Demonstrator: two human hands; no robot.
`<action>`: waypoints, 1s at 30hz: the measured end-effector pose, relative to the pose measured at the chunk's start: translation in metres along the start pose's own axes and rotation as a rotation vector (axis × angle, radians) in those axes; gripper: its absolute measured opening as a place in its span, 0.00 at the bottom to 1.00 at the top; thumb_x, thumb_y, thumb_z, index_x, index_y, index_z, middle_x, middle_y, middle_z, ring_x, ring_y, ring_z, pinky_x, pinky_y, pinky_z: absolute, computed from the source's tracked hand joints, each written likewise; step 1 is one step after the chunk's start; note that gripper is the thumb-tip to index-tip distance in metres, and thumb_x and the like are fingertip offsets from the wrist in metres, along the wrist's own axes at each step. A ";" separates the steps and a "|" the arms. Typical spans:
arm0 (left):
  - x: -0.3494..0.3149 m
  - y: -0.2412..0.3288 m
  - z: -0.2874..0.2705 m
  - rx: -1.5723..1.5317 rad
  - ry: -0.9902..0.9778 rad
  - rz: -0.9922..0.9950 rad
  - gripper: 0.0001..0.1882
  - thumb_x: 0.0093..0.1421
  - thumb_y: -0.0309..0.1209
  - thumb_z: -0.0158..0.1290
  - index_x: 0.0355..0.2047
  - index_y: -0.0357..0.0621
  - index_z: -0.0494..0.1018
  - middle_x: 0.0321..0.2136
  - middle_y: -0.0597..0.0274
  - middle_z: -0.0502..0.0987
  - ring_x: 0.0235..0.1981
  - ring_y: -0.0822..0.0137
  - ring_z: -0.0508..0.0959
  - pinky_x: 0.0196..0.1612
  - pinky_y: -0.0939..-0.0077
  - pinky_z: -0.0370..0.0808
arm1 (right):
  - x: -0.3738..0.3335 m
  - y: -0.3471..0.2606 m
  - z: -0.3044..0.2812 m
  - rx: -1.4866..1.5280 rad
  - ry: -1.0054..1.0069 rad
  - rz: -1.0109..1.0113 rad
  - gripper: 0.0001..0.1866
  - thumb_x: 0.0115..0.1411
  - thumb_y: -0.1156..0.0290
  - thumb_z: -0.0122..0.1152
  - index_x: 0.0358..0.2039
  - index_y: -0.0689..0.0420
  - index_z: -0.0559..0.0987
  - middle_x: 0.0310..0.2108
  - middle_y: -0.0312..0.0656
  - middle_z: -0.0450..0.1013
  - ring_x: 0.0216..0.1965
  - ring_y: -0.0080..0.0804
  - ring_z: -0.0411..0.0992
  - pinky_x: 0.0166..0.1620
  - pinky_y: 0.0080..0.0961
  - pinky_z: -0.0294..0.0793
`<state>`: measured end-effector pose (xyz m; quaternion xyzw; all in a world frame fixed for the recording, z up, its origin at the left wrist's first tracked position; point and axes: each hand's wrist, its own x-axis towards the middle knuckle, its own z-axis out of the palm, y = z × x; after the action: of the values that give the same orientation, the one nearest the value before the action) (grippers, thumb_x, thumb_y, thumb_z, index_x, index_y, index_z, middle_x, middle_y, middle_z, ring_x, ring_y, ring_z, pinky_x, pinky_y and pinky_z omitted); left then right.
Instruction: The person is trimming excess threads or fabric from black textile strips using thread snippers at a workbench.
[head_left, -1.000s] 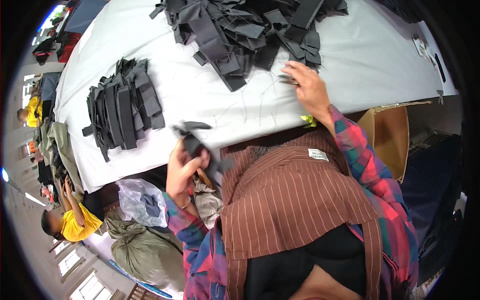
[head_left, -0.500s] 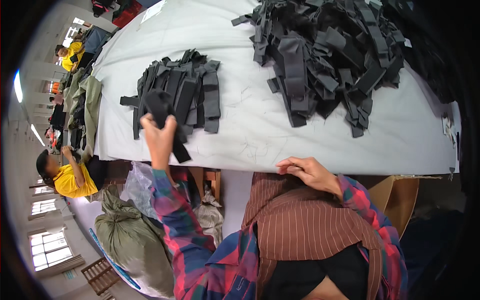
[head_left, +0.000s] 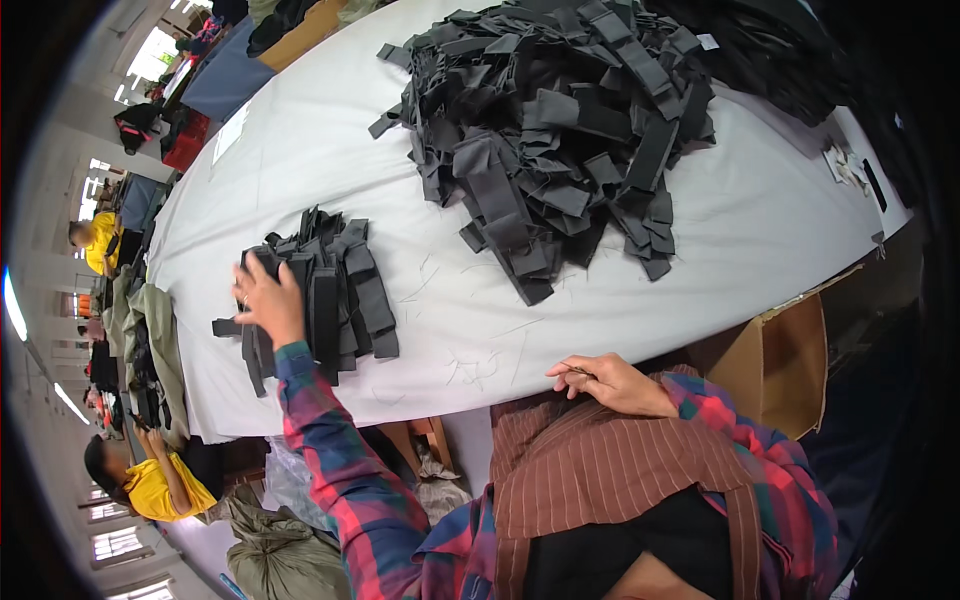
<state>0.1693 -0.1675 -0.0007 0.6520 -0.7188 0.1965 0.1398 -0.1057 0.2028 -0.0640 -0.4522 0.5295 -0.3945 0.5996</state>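
My left hand (head_left: 270,303) is over the smaller pile of dark grey fabric strips (head_left: 321,300) on the left of the table. Its fingers are spread, and no strip is gripped between them. Close to the table's front edge, my right hand (head_left: 622,386) is closed with its fingers pinched together. A thin, small thing seems to show at its fingertips, too small to name. Beyond it lies a larger, tangled heap of dark grey fabric strips (head_left: 560,110).
A pale cloth covers the table (head_left: 440,330). At its front right stands an open cardboard box (head_left: 792,365). A green sack (head_left: 280,550) and clear plastic are below, front left. Two people in yellow (head_left: 168,487) work farther left. Black fabric (head_left: 760,50) lies at the far right.
The dark strip that my left hand held is let go, and its fingers have spread over the smaller pile. My view has turned, so both piles appear farther left.
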 end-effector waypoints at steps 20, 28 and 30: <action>-0.175 0.208 -0.060 -1.969 -0.568 -0.241 0.14 0.51 0.19 0.48 0.40 0.35 0.67 0.30 0.67 0.69 0.28 0.77 0.66 0.32 0.84 0.65 | -0.030 -0.021 -0.037 -0.266 0.389 -0.240 0.10 0.59 0.74 0.56 0.43 0.58 0.76 0.21 0.44 0.71 0.23 0.37 0.71 0.30 0.29 0.71; -0.209 0.179 -0.065 -2.030 -0.672 -0.374 0.20 0.54 0.21 0.52 0.48 0.42 0.65 0.33 0.68 0.70 0.28 0.79 0.70 0.30 0.84 0.68 | 0.022 -0.062 -0.062 -1.031 0.745 -0.598 0.16 0.50 0.67 0.63 0.42 0.47 0.80 0.27 0.33 0.69 0.30 0.32 0.66 0.34 0.29 0.60; -0.210 0.179 -0.067 -2.012 -0.685 -0.383 0.21 0.54 0.21 0.52 0.49 0.41 0.65 0.34 0.68 0.71 0.28 0.79 0.70 0.30 0.85 0.68 | 0.040 -0.067 -0.066 -1.108 0.771 -0.655 0.15 0.50 0.67 0.63 0.41 0.47 0.80 0.26 0.32 0.68 0.30 0.31 0.66 0.33 0.29 0.59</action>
<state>0.0113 0.0615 -0.0555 0.3599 -0.4376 -0.7021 0.4313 -0.1658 0.1374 -0.0132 -0.6519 0.6616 -0.3590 -0.0918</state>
